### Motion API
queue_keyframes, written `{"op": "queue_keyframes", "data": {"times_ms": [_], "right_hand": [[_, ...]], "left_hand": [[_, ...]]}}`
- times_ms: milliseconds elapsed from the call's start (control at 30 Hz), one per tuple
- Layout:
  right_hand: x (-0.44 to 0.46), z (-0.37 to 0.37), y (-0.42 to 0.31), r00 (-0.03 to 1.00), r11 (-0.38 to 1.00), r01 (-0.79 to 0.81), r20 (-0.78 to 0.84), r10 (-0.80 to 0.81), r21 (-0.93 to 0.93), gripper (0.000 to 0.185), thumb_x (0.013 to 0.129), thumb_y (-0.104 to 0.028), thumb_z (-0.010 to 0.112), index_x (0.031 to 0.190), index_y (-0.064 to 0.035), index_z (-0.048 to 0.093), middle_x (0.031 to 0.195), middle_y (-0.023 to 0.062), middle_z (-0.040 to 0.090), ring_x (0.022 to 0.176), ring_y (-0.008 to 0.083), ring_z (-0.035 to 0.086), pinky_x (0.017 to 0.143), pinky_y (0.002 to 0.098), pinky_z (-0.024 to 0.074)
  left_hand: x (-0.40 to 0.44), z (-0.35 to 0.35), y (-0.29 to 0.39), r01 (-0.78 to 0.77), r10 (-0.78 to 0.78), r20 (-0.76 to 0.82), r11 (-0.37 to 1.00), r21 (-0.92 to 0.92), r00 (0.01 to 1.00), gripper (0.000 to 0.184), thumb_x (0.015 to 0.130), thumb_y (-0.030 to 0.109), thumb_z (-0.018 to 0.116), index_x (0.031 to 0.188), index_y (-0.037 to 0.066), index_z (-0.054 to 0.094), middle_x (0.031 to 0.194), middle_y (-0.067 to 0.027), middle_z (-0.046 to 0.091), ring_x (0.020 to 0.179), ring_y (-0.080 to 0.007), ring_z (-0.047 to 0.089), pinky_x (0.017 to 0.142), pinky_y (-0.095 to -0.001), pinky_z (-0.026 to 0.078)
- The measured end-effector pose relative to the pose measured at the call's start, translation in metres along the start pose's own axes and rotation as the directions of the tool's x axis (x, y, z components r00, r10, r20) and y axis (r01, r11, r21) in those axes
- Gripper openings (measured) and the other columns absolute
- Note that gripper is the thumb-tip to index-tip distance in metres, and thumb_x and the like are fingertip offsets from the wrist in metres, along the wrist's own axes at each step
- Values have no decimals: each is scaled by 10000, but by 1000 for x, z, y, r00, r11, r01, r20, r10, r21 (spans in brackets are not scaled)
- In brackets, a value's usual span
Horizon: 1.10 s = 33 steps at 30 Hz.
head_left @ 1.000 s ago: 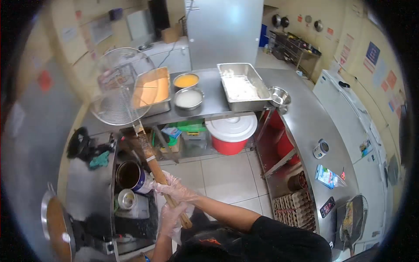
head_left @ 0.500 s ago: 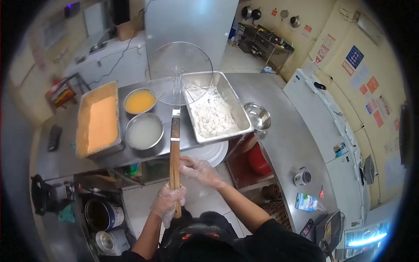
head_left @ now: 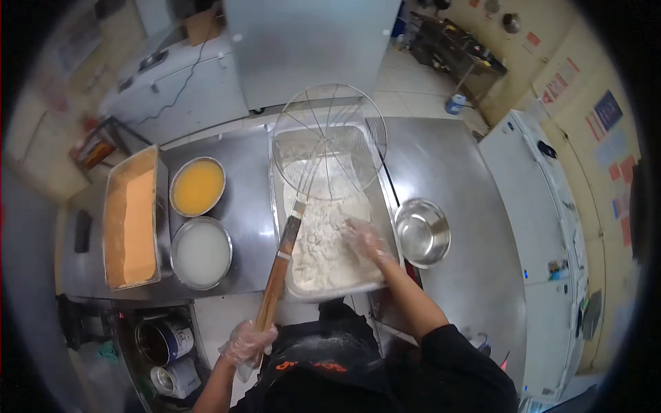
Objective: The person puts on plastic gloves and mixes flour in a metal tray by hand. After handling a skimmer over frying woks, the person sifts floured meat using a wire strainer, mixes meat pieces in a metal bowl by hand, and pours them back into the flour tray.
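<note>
Gloved in clear plastic, my left hand (head_left: 249, 342) is wrapped round the lower end of the wooden handle of a large wire skimmer (head_left: 275, 279). The skimmer's round mesh basket tilts over the far part of a metal tray (head_left: 279, 227). White floury pieces (head_left: 323, 248) lie in that tray, their kind hard to make out under the coating. My right hand (head_left: 366, 241), also in a clear glove, is over the right side of the pieces, its fingers stretched toward them and slightly blurred. Whether the fingertips touch the flour is unclear.
Left on the steel table (head_left: 244, 162) stand a deep pan of orange crumbs (head_left: 131, 220), a bowl of yellow liquid (head_left: 198, 187) and a bowl of cloudy liquid (head_left: 202, 253). Right of the tray is a shiny metal bowl (head_left: 422, 233). White chest freezers (head_left: 537, 206) line the right.
My right hand has let go of the skimmer handle and reached into the tray. The skimmer has swung right over the tray, and my left hand keeps its hold. The view has come closer.
</note>
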State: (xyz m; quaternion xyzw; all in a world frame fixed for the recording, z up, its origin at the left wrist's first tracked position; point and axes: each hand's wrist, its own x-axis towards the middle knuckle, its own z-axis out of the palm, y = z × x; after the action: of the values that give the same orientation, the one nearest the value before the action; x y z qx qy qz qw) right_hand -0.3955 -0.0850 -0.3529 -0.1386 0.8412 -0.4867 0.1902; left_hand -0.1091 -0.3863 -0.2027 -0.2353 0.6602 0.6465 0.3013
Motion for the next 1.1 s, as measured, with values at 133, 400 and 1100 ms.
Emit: {"op": "queue_keyframes", "data": {"times_ms": [133, 400, 1100], "right_hand": [[110, 22, 29, 982, 808, 189, 126, -143, -557, 753, 869, -501, 617, 1393, 5, 427, 1338, 209, 538, 1272, 332, 483, 1095, 379, 346], [120, 31, -81, 760, 617, 542, 645, -72, -570, 1124, 688, -780, 582, 1522, -122, 213, 1561, 135, 262, 1447, 377, 178, 1158, 595, 163], [83, -14, -21, 661, 810, -538, 713, 234, 233, 402, 850, -279, 652, 1122, 17, 651, 984, 127, 685, 932, 167, 629, 841, 288, 497]], "left_hand": [[6, 34, 37, 134, -130, -132, 991, 22, 983, 226, 876, 291, 669, 859, 77, 597, 685, 4, 568, 564, -107, 569, 526, -268, 455], [8, 37, 66, 145, -184, -191, 969, -200, 964, 248, 873, 294, 681, 924, 65, 599, 690, -7, 578, 590, -108, 574, 561, -271, 473], [47, 1, 149, 379, -384, -85, 807, 454, 919, 294, 880, 372, 630, 967, 92, 615, 745, -28, 637, 657, -162, 614, 635, -307, 491]]}}
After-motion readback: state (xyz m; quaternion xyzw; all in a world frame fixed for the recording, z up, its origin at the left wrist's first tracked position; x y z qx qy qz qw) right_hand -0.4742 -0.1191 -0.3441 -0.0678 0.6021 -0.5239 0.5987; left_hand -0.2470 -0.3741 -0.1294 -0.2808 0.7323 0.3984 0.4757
